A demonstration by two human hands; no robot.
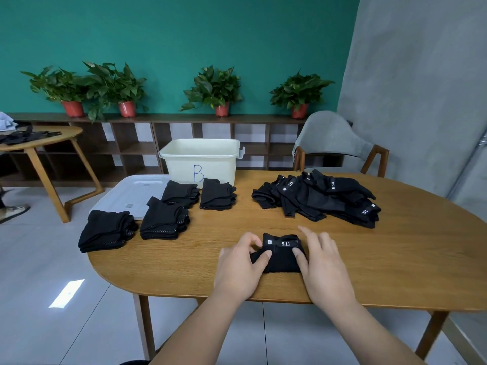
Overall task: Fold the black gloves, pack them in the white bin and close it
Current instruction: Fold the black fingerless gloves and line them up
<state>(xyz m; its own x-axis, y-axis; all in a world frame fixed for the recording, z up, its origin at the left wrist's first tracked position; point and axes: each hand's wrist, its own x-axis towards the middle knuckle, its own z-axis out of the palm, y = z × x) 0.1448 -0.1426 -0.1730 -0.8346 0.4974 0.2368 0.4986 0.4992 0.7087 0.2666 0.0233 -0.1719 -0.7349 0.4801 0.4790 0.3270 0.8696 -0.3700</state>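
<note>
- The folded black glove (283,259), "5.11" label up, lies on the table (395,259) close to the near edge.
- The left hand (237,270): fingers curled, pinching the glove's left edge.
- The right hand (325,272): thumb pressed on the glove's right side, fingers released and spread.
- The white bin (200,159): uncovered, at the far edge. Its lid (126,193) lies flat at the far left corner.
- Four folded stacks (163,217): left end.
- The unfolded pile (316,198): far right.
</note>
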